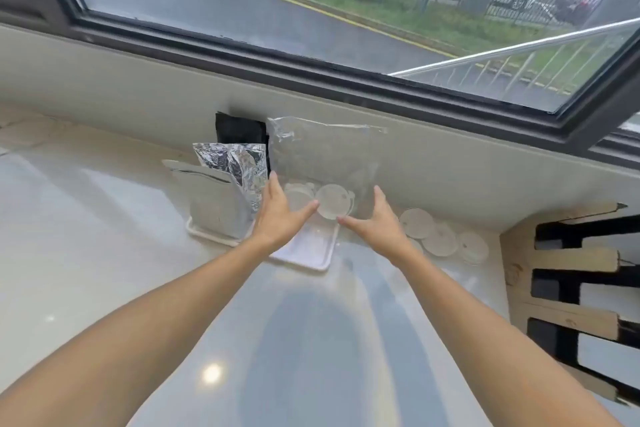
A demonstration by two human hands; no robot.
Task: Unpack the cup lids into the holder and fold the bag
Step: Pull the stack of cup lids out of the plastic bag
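- Cup lids [333, 201], clear and round, are seen at the bottom of a see-through plastic bag [325, 152] that's stood upright against the wall, just behind a white tray [311, 253] on the table [104, 270].
- Left hand [278, 215] is spread open at the bag's lower left side, right hand [375, 218] spread open at its lower right; whether the bag is actually gripped can't be told, tbh.
- More loose lids [440, 239] are laid out to the right of the tray.
- A crinkled foil pouch [232, 163] is propped in a grey holder [214, 204], just left of the tray.
- A cardboard rack [571, 288] is parked well to the right of the tray.
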